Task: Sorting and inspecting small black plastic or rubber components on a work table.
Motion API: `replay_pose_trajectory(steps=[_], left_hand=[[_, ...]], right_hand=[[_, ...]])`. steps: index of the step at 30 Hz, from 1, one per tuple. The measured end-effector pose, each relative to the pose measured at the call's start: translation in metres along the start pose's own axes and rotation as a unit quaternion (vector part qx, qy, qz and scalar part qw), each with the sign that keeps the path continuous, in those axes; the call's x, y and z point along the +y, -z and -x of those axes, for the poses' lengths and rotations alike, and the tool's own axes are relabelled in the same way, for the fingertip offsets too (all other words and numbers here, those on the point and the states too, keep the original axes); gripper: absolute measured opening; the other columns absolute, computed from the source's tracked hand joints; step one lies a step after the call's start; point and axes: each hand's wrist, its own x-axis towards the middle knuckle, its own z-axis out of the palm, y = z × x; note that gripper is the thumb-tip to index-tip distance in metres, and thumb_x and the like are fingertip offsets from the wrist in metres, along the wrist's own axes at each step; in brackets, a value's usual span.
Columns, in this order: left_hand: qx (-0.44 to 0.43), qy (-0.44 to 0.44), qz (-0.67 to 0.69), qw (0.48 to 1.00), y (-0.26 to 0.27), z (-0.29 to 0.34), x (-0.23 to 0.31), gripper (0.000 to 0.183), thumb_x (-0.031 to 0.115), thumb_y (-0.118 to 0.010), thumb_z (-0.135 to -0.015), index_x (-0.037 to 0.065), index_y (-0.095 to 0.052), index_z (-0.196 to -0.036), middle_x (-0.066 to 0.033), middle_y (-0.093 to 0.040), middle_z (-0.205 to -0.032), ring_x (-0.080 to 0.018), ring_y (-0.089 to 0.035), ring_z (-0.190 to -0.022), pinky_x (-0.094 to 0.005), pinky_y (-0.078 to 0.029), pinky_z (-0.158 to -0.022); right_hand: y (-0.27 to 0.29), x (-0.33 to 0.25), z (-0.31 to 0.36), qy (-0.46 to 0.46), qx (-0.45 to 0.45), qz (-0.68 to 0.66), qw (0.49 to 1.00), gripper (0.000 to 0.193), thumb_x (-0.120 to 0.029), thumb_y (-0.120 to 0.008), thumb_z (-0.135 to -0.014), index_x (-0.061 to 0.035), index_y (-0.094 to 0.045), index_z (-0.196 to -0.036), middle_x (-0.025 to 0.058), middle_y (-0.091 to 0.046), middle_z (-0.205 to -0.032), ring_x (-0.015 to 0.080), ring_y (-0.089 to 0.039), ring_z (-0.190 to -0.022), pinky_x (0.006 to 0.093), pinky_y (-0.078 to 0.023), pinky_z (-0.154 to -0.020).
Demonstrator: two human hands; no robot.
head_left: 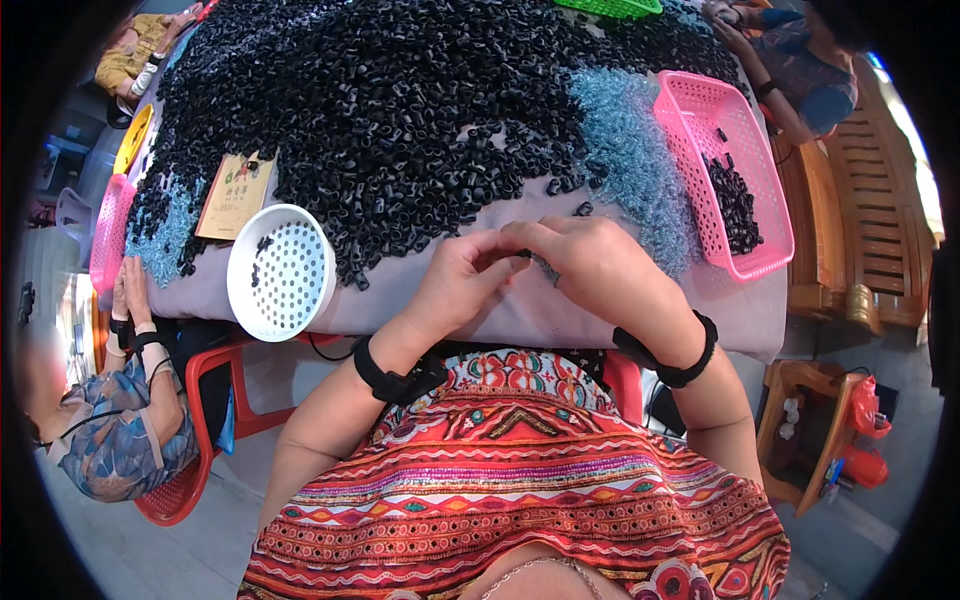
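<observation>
My left hand (462, 280) and my right hand (590, 265) met just above the near edge of the grey-covered counter (530, 310), fingertips together. Between them I pinched a small black plastic piece (523, 254), the left thumb and forefinger closed on it. My right hand was curled shut around a little silvery metal part (546, 268) that touched the black piece. Each wrist wore a black band.

Just beyond my fingers lay the huge heap of small black plastic pieces (400, 110), spread over most of the counter. To its right ran a strip of pale blue springy bits (635, 160). Beside that sat a pink perforated plastic basket (750, 255) with some black pieces inside. On my left, a round white perforated bowl (280, 272) hung over the counter's edge, holding a few black pieces. A person in a patterned sleeve (125, 440) sat at the left end of the counter.
</observation>
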Motion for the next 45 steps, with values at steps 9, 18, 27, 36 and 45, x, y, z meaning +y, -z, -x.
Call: replay_pose_trajectory(steps=[9,18,27,36,45], left_hand=[[0.017,0.03,0.103,0.994,-0.004,-0.006,0.0,0.013,0.007,-0.065,-0.091,-0.001,-0.067,-0.101,-0.002,-0.067,-0.088,-0.0066,-0.058,-0.07,-0.0212,-0.046,-0.064],[0.044,0.052,0.212,0.975,-0.005,-0.012,0.001,0.013,0.006,-0.062,-0.091,-0.002,-0.068,-0.101,-0.0047,-0.068,-0.09,-0.008,-0.06,-0.075,-0.0217,-0.048,-0.068],[0.031,0.096,0.176,0.979,-0.004,-0.011,0.002,0.019,0.014,-0.059,-0.097,-0.001,-0.067,-0.105,-0.0024,-0.068,-0.092,-0.0064,-0.061,-0.078,-0.0205,-0.048,-0.07],[-0.044,0.109,0.156,0.981,-0.009,-0.013,-0.008,0.027,0.024,-0.053,-0.101,-0.001,-0.066,-0.103,-0.0038,-0.068,-0.093,-0.0091,-0.064,-0.076,-0.0227,-0.053,-0.07],[-0.016,0.015,-0.104,0.994,-0.008,-0.029,0.014,0.025,0.02,-0.055,-0.099,0.004,-0.065,-0.115,-0.0008,-0.064,-0.09,-0.008,-0.061,-0.073,-0.0222,-0.048,-0.067]], right_hand=[[-0.024,0.012,-0.001,-0.045,0.038,0.003,0.998,0.047,0.005,-0.062,-0.071,-0.0085,-0.061,-0.117,0.0132,-0.069,-0.086,0.0341,-0.067,-0.074,0.0406,-0.054,-0.066],[-0.026,0.009,0.001,-0.069,0.095,-0.029,0.993,0.043,-0.006,-0.068,-0.069,-0.0037,-0.06,-0.111,0.0124,-0.068,-0.094,0.0315,-0.068,-0.079,0.0415,-0.055,-0.065],[-0.047,0.015,0.001,-0.1,0.071,0.117,0.986,0.028,-0.009,-0.069,-0.074,-0.0066,-0.059,-0.1,0.0103,-0.063,-0.083,0.0313,-0.066,-0.07,0.0404,-0.052,-0.058],[-0.051,0.017,0.014,-0.084,0.062,0.13,0.986,0.025,-0.016,-0.069,-0.075,-0.0045,-0.057,-0.093,0.0108,-0.064,-0.08,0.0287,-0.068,-0.069,0.0391,-0.054,-0.058],[0.082,0.098,0.088,-0.303,0.33,0.111,0.887,0.047,-0.013,-0.073,-0.08,-0.0058,-0.06,-0.125,0.0161,-0.068,-0.104,0.0322,-0.068,-0.086,0.0378,-0.054,-0.078]])
